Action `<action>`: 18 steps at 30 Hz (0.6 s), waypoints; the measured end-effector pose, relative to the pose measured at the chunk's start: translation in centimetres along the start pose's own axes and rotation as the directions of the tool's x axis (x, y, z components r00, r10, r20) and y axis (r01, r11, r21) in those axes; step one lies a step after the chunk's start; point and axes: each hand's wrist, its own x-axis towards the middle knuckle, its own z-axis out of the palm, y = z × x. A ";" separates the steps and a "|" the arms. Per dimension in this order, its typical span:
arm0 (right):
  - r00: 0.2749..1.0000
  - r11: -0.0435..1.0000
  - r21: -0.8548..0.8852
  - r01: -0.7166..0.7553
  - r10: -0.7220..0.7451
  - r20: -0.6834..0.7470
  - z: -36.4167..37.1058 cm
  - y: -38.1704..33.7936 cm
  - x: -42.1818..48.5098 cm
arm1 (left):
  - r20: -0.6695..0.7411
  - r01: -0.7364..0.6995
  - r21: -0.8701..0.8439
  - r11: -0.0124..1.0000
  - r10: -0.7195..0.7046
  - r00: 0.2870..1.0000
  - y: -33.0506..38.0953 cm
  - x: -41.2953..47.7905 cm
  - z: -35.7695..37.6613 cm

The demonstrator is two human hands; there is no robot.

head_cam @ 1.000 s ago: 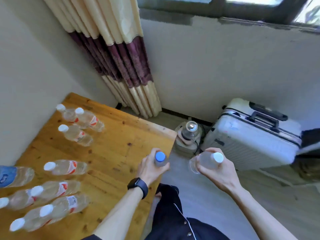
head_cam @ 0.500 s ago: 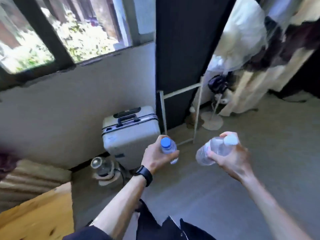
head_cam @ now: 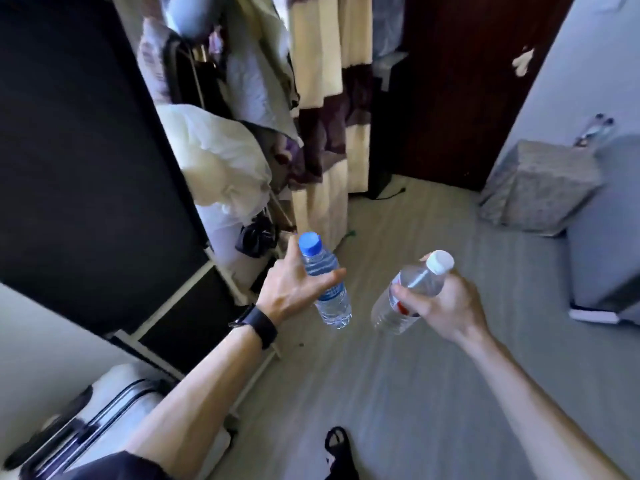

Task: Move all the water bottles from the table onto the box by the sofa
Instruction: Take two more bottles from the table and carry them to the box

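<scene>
Left grip (head_cam: pixel 294 289) wraps blue-capped bottle (head_cam: pixel 327 289); right grip (head_cam: pixel 446 306) wraps white-capped bottle (head_cam: pixel 405 299). Both bottles tilted above the floor (head_cam: pixel 415 393). Box (head_cam: pixel 540 195) at 2 o'clock, well apart.

We see two bottles made of clear plastic. The blue-cap bottle (head_cam: pixel 332 306) in the left hand (head_cam: pixel 294 289) has ridges and shines a little. The white-cap bottle (head_cam: pixel 388 317) in the right hand (head_cam: pixel 450 306) is smooth and shiny. The watch strap (head_cam: pixel 259 323) looks like matt black rubber. At the lower left, the suitcase (head_cam: pixel 114 393) has a hard, smooth, pale shell. The floor (head_cam: pixel 415 393) is grey and matt, with lines like wood. At the top middle, the curtain (head_cam: pixel 325 133) is soft cloth. At the right, the box (head_cam: pixel 540 188) seems to wear a speckled cloth cover. The door (head_cam: pixel 460 81) looks like dark smooth wood.
</scene>
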 end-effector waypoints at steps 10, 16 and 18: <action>0.952 0.977 -0.104 -0.186 0.153 -0.266 -11.2 5.2 13.3 | 0.260 -0.176 0.006 0.984 0.169 0.951 10.5 19.3 13.6; 0.844 0.938 -0.077 -0.337 0.265 -0.467 -19.4 12.3 20.5 | 0.392 -0.276 0.061 0.959 0.231 0.890 19.0 28.6 23.8; 0.833 0.933 -0.076 -0.353 0.276 -0.480 -22.2 15.0 23.6 | 0.395 -0.299 0.075 0.951 0.247 0.885 21.8 31.5 27.2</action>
